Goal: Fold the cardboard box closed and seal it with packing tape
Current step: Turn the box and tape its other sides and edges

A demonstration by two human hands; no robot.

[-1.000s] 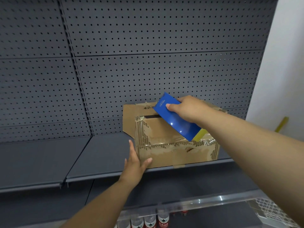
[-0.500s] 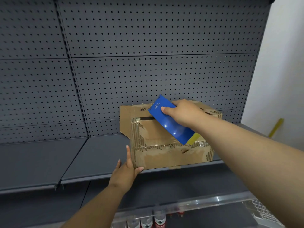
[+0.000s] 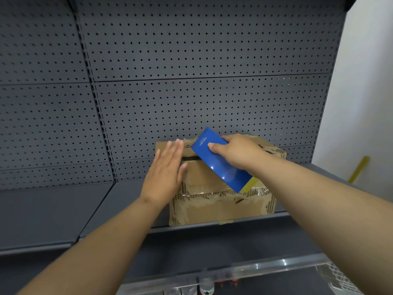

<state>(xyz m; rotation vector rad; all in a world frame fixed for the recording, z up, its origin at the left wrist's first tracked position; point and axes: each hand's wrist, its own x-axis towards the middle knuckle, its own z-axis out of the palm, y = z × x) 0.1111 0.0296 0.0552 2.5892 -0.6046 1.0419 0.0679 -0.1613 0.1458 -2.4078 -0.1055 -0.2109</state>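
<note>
step: flaps being pressed shut, taping next | box at near shelf edge, centre-right | left hand flat, fingers spread, over left flap | right hand grips blue dispenser atop box | next: hold flaps level, lay tape along seam

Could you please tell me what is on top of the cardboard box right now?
The right hand presses a blue tape dispenser onto the cardboard box; the left hand lies flat over its left corner. The contents are hidden.
</note>
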